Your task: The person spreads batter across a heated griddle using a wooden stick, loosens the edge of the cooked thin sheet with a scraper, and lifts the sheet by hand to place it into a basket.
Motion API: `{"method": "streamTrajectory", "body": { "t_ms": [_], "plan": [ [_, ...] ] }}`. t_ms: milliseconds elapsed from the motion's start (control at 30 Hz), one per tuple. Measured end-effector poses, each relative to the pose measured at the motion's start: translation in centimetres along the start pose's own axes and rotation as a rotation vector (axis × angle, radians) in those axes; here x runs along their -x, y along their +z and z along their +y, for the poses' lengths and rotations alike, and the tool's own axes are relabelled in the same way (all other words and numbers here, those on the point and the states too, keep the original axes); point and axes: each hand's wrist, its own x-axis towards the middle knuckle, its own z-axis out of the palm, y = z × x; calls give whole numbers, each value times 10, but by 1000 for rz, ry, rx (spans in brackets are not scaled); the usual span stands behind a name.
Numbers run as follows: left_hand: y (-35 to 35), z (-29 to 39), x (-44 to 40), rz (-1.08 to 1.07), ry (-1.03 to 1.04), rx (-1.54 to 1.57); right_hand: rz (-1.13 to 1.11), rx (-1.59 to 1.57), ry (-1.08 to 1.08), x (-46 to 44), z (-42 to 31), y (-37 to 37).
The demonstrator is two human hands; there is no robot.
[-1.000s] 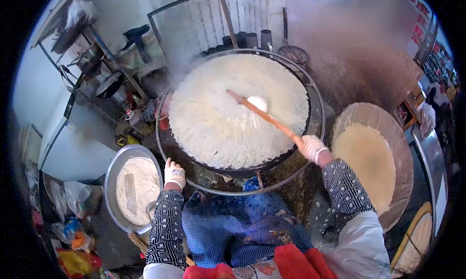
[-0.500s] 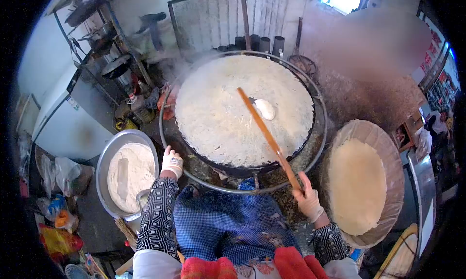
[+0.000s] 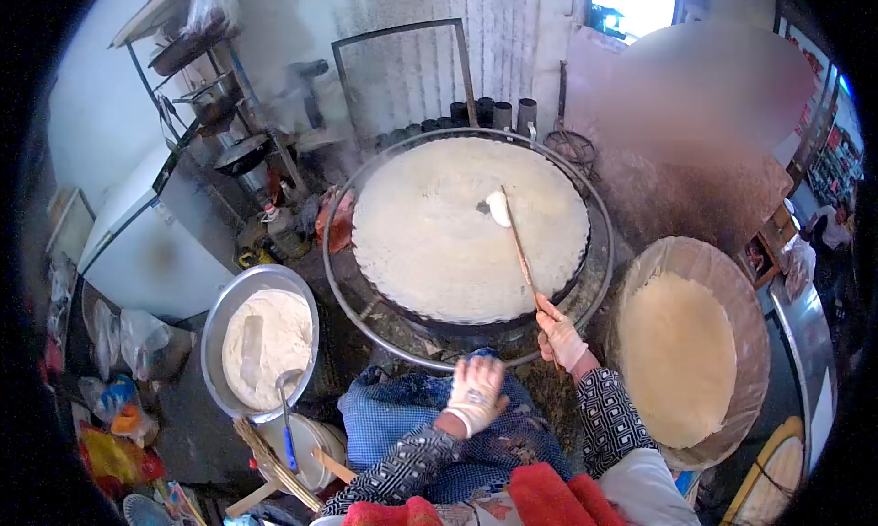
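Note:
My right hand (image 3: 560, 334), in a thin glove, grips the lower end of a long flat wooden stick (image 3: 523, 259). The stick reaches over a large round griddle, turned nearly edge-on, with its far end beside a white lump of dough (image 3: 498, 209). A thin pale sheet of batter or dough (image 3: 439, 261) covers most of the griddle, with a small dark gap near the lump. My left hand (image 3: 476, 393), also gloved, is open with its fingers stretched out, over the blue checked apron (image 3: 393, 425) at the griddle's near side. It holds nothing.
A metal ring (image 3: 366, 317) surrounds the griddle. At left stands a metal basin (image 3: 212, 343) of flour-like dough, with a blue-handled ladle (image 3: 289, 434) below it. A lined basket (image 3: 750, 352) holding pale flat sheets is at right. A pan shelf (image 3: 242, 155) stands back left.
My left hand has moved right, from the ring's left edge to in front of the apron. My right hand has moved up slightly, and the stick has turned more upright, its end now beside the lump.

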Motion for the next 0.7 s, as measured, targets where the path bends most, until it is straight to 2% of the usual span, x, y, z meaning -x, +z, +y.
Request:
{"method": "streamTrajectory", "body": {
  "t_ms": [100, 200, 267, 300, 367, 433, 500, 567, 633, 700],
  "plan": [
    [-39, 24, 35, -110, 86, 363, -4, -8, 7, -4, 0, 9],
    [-67, 5, 66, -135, 96, 478, 12, -23, 16, -8, 2, 24],
    [-112, -19, 76, -106, -14, 521, 9, -33, 15, -7, 3, 33],
    [-123, -34, 83, -104, -74, 554, -17, -136, 17, -7, 4, 34],
    [-120, -69, 113, 272, -220, 496, -61, -340, 19, -4, 5, 34],
    [-94, -123, 148, 377, -528, 545, 37, -408, -49, 7, 13, 54],
    [-45, -189, 200, 255, -761, 51, 143, -427, -108, 4, 27, 67],
    [-37, -212, 223, -136, -1231, 19, 132, -328, -75, -1, 26, 70],
    [43, -277, 281, -422, -1366, 165, 97, -245, -40, -8, 25, 73],
    [47, -288, 290, -530, -1277, 120, 46, -171, -4, -15, 21, 73]
  ]
}}
